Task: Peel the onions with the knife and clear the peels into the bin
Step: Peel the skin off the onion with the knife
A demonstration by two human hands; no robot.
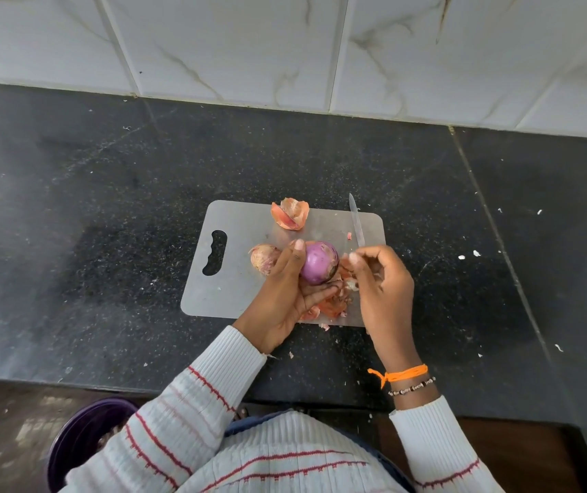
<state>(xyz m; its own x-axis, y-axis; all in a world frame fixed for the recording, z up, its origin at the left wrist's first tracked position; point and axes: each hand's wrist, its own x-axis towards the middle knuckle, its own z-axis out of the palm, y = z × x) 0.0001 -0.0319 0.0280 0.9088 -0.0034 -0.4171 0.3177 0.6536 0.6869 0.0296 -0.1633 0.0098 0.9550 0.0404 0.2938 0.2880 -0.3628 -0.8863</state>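
My left hand cups the peeled purple onion above the steel cutting board, fingers curled round it. My right hand grips the knife, blade pointing toward the board's far right corner, while thumb and fingers pinch a scrap of skin beside the onion. An unpeeled onion sits on the board behind my left hand. Peels lie at the far edge, more peel scraps along the near edge. The purple bin stands below the counter's near left edge.
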